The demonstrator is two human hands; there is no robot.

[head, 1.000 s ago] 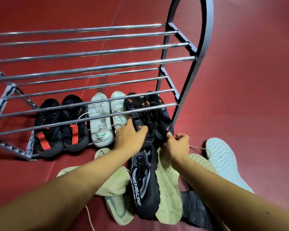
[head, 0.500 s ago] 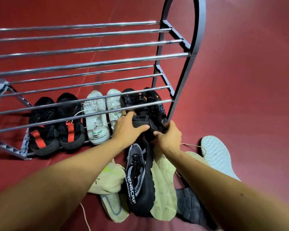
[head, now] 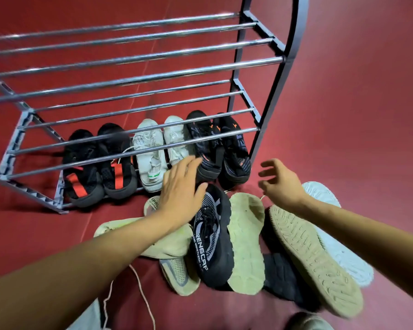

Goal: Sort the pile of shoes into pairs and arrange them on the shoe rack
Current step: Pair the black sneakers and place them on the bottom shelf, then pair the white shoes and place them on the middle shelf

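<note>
The metal shoe rack (head: 275, 75) stands on the red floor. Its bottom level holds three pairs: black-and-red shoes (head: 98, 167), white sneakers (head: 153, 151) and black sneakers with orange marks (head: 222, 148). In front lies a pile: a black-and-white knit sneaker (head: 210, 239), pale green soles (head: 246, 246), a beige sole (head: 312, 260), a white sole (head: 343, 256) and a black shoe (head: 281, 279). My left hand (head: 181, 189) hovers flat, fingers spread, over the heel of the knit sneaker. My right hand (head: 279, 182) is open above the pile, right of the rack's black pair, holding nothing.
The rack's upper chrome bars (head: 129, 60) overhang the bottom row. A loose white lace (head: 141, 289) trails across the floor near my left forearm. Open red floor (head: 367, 115) stretches to the right of the rack.
Both hands have let go of the black sneakers with orange marks, which now sit on the bottom level. Both hands have pulled back toward the pile with fingers spread.
</note>
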